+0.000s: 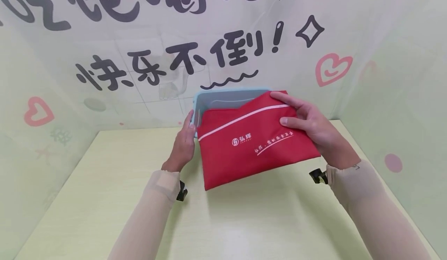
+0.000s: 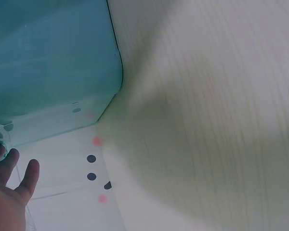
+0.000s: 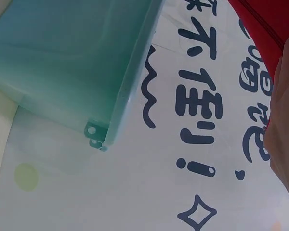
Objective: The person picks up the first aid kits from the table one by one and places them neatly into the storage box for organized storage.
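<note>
My right hand [image 1: 312,126] holds a red fabric pouch [image 1: 227,155] by its upper right side, the thumb on the printed front and the other fingers at its back and top edge. The pouch has white lettering and a white strip near its top, and it hangs tilted in front of a light blue plastic bin [image 1: 223,95]. More red fabric [image 1: 214,114] shows inside the bin, partly hidden by the pouch. My left hand [image 1: 183,143] rests at the bin's left side; in the left wrist view its fingers [image 2: 29,180] are spread and fairly straight near the rim.
The bin stands at the back of a pale wood-grain table [image 1: 115,198], close to a white sheet wall [image 1: 146,108] with large dark lettering. Similar side walls [image 1: 412,108] with printed hearts and dots enclose the table left and right. A tab [image 3: 96,132] juts from the bin's rim.
</note>
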Tool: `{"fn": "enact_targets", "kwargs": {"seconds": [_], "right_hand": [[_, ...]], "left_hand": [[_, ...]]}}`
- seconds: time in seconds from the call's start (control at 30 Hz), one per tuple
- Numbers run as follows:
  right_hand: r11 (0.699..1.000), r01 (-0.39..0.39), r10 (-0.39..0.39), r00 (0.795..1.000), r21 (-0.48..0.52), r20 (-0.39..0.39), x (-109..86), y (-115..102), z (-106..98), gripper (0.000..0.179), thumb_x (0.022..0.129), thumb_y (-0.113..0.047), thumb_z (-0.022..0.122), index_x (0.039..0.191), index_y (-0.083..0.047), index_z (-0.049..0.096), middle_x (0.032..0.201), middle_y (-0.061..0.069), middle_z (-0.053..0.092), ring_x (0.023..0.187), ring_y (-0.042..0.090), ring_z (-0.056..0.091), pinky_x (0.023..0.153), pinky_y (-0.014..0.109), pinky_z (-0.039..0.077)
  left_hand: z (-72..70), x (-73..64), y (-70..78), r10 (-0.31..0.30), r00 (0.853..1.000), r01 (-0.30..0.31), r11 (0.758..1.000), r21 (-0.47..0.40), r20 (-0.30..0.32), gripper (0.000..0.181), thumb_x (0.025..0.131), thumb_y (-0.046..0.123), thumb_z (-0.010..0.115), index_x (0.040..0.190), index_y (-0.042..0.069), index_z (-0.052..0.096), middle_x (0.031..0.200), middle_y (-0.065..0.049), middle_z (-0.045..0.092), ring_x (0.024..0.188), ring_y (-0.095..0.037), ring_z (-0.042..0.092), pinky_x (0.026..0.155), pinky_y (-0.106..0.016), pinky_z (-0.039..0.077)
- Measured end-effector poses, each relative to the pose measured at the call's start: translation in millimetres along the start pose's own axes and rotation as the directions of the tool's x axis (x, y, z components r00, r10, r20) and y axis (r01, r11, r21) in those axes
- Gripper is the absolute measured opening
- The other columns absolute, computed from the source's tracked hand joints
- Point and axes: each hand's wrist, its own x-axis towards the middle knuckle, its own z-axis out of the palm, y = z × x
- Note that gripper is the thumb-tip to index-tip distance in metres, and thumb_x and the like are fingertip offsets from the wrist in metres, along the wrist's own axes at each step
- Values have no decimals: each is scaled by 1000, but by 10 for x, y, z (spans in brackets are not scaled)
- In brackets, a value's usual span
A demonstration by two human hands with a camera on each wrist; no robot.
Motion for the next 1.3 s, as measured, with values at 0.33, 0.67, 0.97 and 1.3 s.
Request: {"fn": "enact_targets", "kwargs": {"seconds": [0.33, 0.67, 0.97, 1.3], "right_hand": [[997, 35, -26, 992, 75, -123, 158, -56, -38, 59, 98, -9, 59, 152, -27, 43, 141, 13, 40, 114, 26, 60, 79, 37, 59], [983, 110, -72, 967, 145, -245, 394, -45, -61, 59, 97, -9, 62, 151, -26, 44, 146, 10, 36, 127, 27, 48, 82, 32, 58], [976, 137, -77, 946, 171, -315, 585, -43, -47, 62, 95, -9, 65, 151, -24, 43, 150, 9, 34, 132, 27, 43, 83, 31, 58], [985, 114, -58, 925, 127, -377, 808, 39, 10, 65, 94, -10, 68, 152, -25, 43, 151, 6, 35, 134, 27, 40, 84, 30, 57]], "left_hand": [[2, -6, -12, 10, 1000, -10, 1000, 0, 9, 61, 106, 46, 26, 161, 25, 11, 158, -9, 31, 141, -31, 34, 109, -59, 36], [-8, -5, -2, 0, 1000, 0, 1000, 10, 12, 57, 107, 34, 24, 161, 24, 11, 163, -5, 25, 147, -28, 26, 115, -58, 28], [-17, 4, -10, 22, 1000, -22, 1000, 15, 7, 56, 108, 35, 23, 161, 22, 11, 163, -7, 25, 148, -28, 26, 117, -55, 25], [-15, 13, -16, 12, 1000, -12, 1000, 15, 13, 58, 107, 41, 19, 162, 23, 10, 165, -1, 20, 150, -22, 20, 119, -51, 20]]}}
